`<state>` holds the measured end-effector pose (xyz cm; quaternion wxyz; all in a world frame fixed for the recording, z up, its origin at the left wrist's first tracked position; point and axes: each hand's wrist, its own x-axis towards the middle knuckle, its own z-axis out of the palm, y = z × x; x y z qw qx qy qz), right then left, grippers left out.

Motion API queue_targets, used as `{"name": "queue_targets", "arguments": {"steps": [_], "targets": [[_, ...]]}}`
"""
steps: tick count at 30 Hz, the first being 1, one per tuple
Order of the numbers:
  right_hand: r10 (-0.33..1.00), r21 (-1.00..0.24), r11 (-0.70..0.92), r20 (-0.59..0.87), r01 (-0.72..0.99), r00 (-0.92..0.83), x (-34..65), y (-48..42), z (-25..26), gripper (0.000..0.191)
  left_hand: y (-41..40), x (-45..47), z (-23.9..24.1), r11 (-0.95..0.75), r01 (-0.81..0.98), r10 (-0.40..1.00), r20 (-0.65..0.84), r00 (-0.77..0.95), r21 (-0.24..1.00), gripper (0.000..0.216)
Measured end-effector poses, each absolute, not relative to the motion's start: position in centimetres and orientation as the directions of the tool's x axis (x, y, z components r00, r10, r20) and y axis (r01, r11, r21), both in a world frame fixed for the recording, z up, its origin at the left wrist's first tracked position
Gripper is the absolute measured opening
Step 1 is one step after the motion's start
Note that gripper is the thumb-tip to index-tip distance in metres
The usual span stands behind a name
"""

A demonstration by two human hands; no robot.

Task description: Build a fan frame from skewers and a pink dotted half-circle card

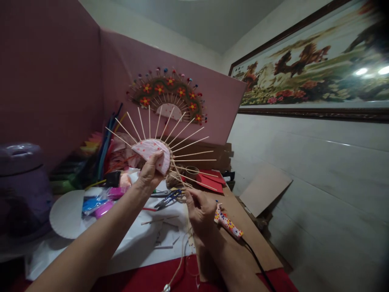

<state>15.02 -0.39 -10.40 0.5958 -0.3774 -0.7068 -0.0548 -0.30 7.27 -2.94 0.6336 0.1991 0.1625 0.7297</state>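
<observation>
My left hand [149, 172] is raised above the table and grips a half-round pink dotted pad [152, 153] from which several thin wooden sticks [185, 142] fan out. A strand of jute twine [177, 175] runs from the base of the fan down to my right hand [199, 211], whose fingers are pinched on it just right of the scissors [166, 198]. More twine trails off the table's front edge. A finished fan decoration [168, 95] with red flowers and bead tips leans on the pink board behind.
A dotted glue gun [227, 222] with a black cord lies beside my right wrist. White paper plate [65, 213], coloured bags, pipe cleaners [106, 140] and a purple pot [22, 182] stand at left. Red card [211, 180] and a cardboard sheet [266, 186] lie at right.
</observation>
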Motion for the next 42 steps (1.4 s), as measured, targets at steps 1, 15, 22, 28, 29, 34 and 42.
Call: {"name": "queue_targets", "arguments": {"steps": [1, 15, 22, 28, 29, 34, 42], "targets": [[0.465, -0.366, 0.699, 0.885, 0.614, -0.002, 15.2, -0.5, -10.3, 0.007, 7.3, -0.6, -2.8, -0.151, -0.858, 0.988, 0.097, -0.118, 0.491, 0.011], [0.431, -0.493, 0.727, 0.870, 0.478, 0.242, 16.5, -0.4, -9.6, 0.014, 7.2, -3.3, -1.3, -0.204, -0.815, 0.974, 0.198, -0.112, 0.543, 0.016], [0.700, -0.734, 0.649, 0.679, 0.199, 0.222, 16.2, 0.8, -10.4, 0.020, 7.0, -3.2, -1.2, -0.099, -0.821, 0.990, 0.142, -0.022, 0.562, 0.012], [0.790, -0.786, 0.597, 0.610, 0.159, 0.051, 15.1, 0.8, -11.7, 0.020, 7.0, -2.6, -1.7, 0.017, -0.849, 0.991, 0.101, 0.082, 0.528, 0.009], [0.797, -0.791, 0.590, 0.603, 0.160, 0.040, 14.9, 0.8, -11.8, 0.020, 7.1, -2.5, -1.7, 0.026, -0.856, 0.991, 0.099, 0.090, 0.516, 0.008], [0.823, -0.811, 0.561, 0.567, 0.167, -0.014, 14.5, 0.6, -12.4, 0.024, 6.9, -2.1, -1.7, 0.072, -0.856, 0.985, 0.100, 0.142, 0.512, 0.011], [0.789, -0.758, 0.604, 0.613, 0.247, -0.046, 14.4, 0.4, -12.5, 0.022, 6.7, -1.8, -1.8, 0.106, -0.864, 0.960, 0.175, 0.217, 0.493, 0.011]]}}
